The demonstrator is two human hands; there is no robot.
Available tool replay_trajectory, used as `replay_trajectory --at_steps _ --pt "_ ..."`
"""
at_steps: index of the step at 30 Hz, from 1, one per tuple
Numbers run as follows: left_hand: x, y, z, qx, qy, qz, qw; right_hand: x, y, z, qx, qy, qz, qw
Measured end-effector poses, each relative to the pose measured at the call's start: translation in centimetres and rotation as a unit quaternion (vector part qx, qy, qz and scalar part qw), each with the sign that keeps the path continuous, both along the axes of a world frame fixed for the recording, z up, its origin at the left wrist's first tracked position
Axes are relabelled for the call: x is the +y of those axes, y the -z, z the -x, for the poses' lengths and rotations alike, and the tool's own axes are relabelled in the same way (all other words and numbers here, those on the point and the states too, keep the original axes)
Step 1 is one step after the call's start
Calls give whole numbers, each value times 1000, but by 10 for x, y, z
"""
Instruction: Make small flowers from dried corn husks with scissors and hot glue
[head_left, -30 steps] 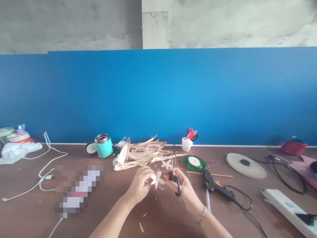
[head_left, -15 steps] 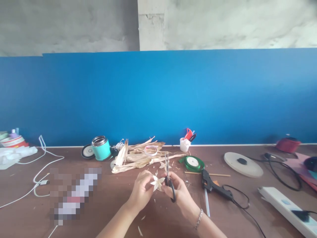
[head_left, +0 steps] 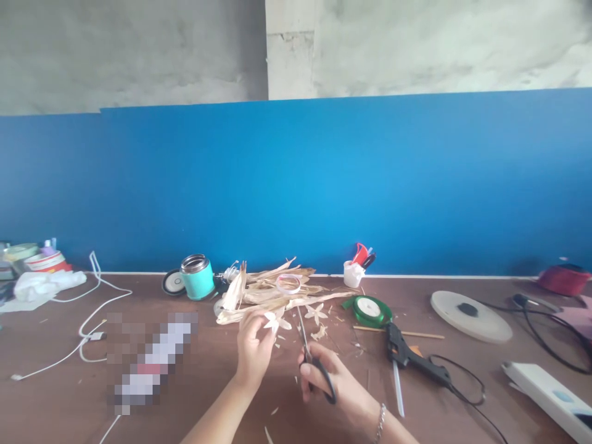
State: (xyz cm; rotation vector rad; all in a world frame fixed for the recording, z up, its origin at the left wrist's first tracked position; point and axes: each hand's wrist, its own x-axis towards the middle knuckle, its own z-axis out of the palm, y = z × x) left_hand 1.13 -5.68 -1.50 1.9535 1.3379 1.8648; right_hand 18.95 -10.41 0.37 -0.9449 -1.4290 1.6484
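Observation:
A pale flower with pointed petals [head_left: 276,320], cut from what looks like dried husk, is pinched between the fingers of my left hand [head_left: 254,345]. My right hand [head_left: 335,379] grips black-handled scissors [head_left: 303,333], their blades pointing away from me, close to the flower's right side and apart from it. A second pale flower [head_left: 316,313] lies flat on the table just beyond the scissors. Near it sits a small curled scrap [head_left: 319,333]. Behind both hands spreads a heap of dried corn husks [head_left: 259,293] with a roll of tape [head_left: 288,283] on it.
Right of my hands lie a green ribbon spool [head_left: 370,310], a wooden stick [head_left: 423,335] and a black glue gun [head_left: 416,361] with its cord. Farther right are a round lid [head_left: 472,317] and a power strip [head_left: 550,394]. A turquoise jar [head_left: 197,279] and white cables [head_left: 87,320] are leftward.
My left hand has moved the flower left and away from me. The scissors, beside the flower before, have come down toward me with my right hand, and the hands are farther apart.

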Motion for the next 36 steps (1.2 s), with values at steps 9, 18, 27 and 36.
replay_trajectory --at_steps 9,18,27,36 --pt "2 -4 2 30 15 -3 999 -1 11 6 8 -6 6 1000" --pt "8 -4 10 41 -1 -13 999 4 17 4 -31 6 16 999" --pt "9 -4 10 41 0 -19 999 6 23 2 -33 14 23 999" --pt "10 -5 10 41 4 -22 999 5 18 2 -56 23 27 998"
